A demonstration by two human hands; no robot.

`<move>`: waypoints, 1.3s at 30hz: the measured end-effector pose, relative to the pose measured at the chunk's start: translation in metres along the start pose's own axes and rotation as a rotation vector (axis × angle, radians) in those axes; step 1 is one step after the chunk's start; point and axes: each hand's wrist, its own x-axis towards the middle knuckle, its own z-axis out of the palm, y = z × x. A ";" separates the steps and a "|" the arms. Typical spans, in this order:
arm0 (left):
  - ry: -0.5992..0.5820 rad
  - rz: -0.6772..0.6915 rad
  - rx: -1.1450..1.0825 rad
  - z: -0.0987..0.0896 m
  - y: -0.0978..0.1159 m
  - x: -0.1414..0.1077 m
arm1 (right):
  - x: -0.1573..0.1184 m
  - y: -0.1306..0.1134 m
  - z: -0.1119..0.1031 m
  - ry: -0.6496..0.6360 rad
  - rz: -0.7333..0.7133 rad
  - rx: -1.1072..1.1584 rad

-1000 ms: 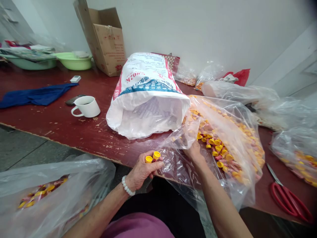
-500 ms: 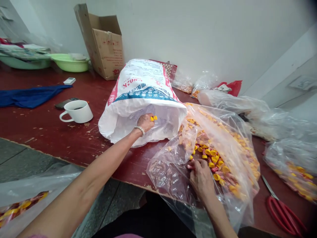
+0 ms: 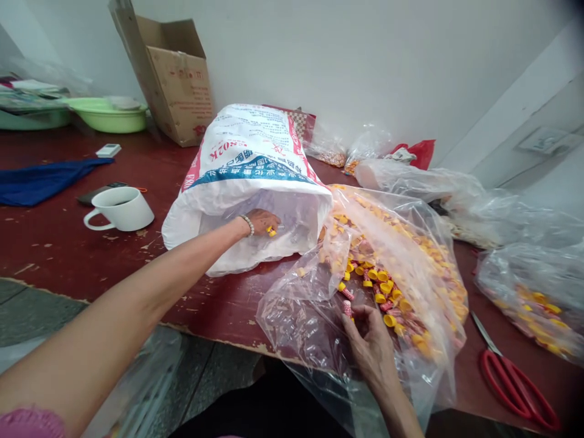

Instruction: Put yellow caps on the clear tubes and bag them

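Observation:
My left hand (image 3: 263,224) reaches into the mouth of a white woven sack (image 3: 249,146) that lies on its side. Its fingers are closed around yellow-capped pieces (image 3: 272,231); how many is unclear. My right hand (image 3: 375,344) is over an open clear plastic bag (image 3: 292,316) at the table's front edge. Between its thumb and forefinger is a small pink-and-white patterned tube (image 3: 347,308) with a bit of yellow at its lower end. Just beyond the fingertips, many similar yellow-capped tubes (image 3: 383,286) spill in a heap inside the clear bag.
Red-handled scissors (image 3: 515,383) lie at the right, near another bag of capped pieces (image 3: 538,310). A white mug (image 3: 122,208) with dark liquid stands on the left. Behind are a cardboard box (image 3: 177,85), a green basin (image 3: 109,115), a blue cloth (image 3: 45,179) and small filled bags (image 3: 326,149).
The view has shifted slightly to the right. My right hand has gone from reaching over the pieces to pinching one tube. My left hand stays inside the sack's mouth, its wrist turned somewhat.

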 end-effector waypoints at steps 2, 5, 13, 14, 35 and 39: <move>-0.044 0.031 0.029 0.001 -0.001 0.002 | -0.005 -0.005 0.002 -0.033 0.087 0.164; -0.076 0.028 0.044 0.004 0.004 0.006 | -0.013 -0.016 0.003 -0.040 0.189 0.385; -0.135 0.054 -0.095 0.002 0.013 0.004 | -0.024 -0.037 -0.002 -0.054 0.451 0.835; -0.131 0.051 -0.109 0.004 0.013 0.003 | -0.024 -0.038 -0.002 -0.051 0.467 0.884; 0.167 -0.109 -1.273 0.012 0.129 -0.143 | -0.012 -0.100 0.016 0.114 -0.089 0.628; 0.118 -0.218 -1.481 0.024 0.160 -0.169 | -0.018 -0.102 0.024 0.017 -0.270 0.299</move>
